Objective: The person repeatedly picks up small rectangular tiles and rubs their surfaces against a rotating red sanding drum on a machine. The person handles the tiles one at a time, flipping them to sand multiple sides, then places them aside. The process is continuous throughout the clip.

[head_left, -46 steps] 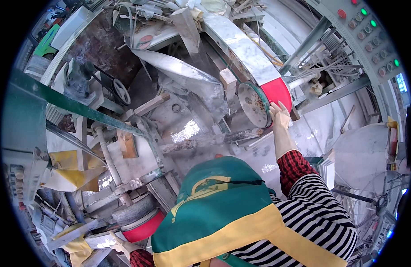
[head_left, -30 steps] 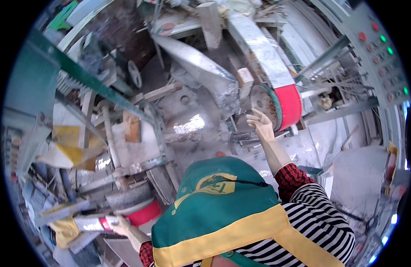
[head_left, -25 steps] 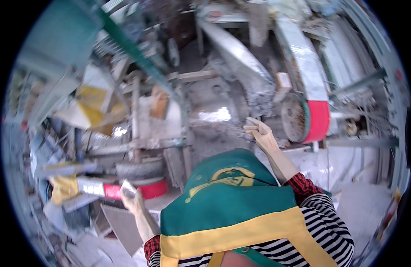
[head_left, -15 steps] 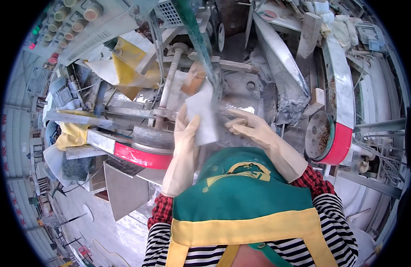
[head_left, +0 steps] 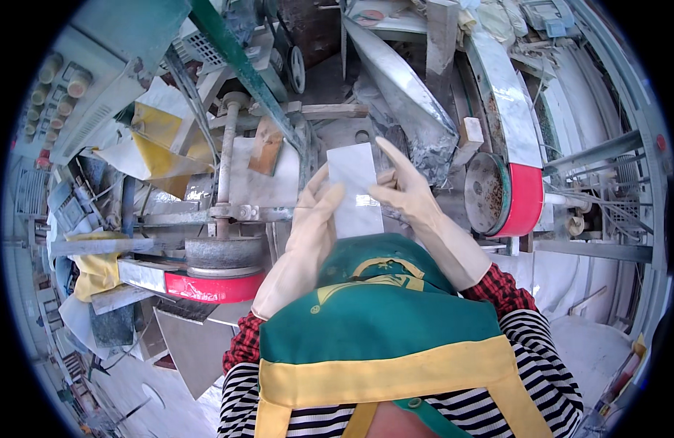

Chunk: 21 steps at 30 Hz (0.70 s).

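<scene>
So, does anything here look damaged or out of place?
The wheel at right, beside a red band, has brown speckles, perhaps rust. At far left, a yellow cloth hangs bunched among the machinery, which looks untidy. The tile in the left hand shows no obvious damage.

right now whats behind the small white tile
Past the top edge of the white tile, a grey surface with a small round ring shows. The left grip laps its left edge. What lies directly behind the tile is covered.
</scene>
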Tool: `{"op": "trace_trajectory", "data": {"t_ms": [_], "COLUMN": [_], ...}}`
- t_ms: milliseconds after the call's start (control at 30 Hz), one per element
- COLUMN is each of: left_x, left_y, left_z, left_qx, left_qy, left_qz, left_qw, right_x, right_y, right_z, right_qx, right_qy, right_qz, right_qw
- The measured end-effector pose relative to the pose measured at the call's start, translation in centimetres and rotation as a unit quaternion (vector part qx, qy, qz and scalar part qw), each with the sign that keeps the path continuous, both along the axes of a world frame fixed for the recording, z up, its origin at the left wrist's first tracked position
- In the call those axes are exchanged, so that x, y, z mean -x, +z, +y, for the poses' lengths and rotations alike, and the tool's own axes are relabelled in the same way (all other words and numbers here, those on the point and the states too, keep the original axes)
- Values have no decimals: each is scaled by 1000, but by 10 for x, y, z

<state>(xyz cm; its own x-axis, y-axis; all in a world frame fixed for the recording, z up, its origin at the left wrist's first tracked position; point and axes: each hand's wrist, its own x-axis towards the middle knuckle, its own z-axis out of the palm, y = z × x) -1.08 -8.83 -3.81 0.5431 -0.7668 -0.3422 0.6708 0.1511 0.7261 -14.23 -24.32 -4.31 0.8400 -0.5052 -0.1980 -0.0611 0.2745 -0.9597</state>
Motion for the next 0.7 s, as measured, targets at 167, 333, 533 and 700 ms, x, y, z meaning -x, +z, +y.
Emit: {"op": "trace_trajectory", "data": {"t_ms": [167,333,533,700], "left_x": [7,10,8,-7], "left_y": [8,16,8,1], "left_z": [-3,-4,-9,-15], "left_qx": [6,3,47,21], "left_qy": [-57,-54,-9,-116], "left_qz": [5,-7,-27,-143], "left_qw": [998,998,998,983], "right_x": [-15,-14,22,35], "right_y": [-2,-5,-7,7], "right_z": [-30,-23,14,21], "right_qx": [-18,-21,-27,-177], "right_qy": [-67,-80,34,24], "right_qz": [-89,-52,50,-14], "right_qw": [994,995,998,984]}}
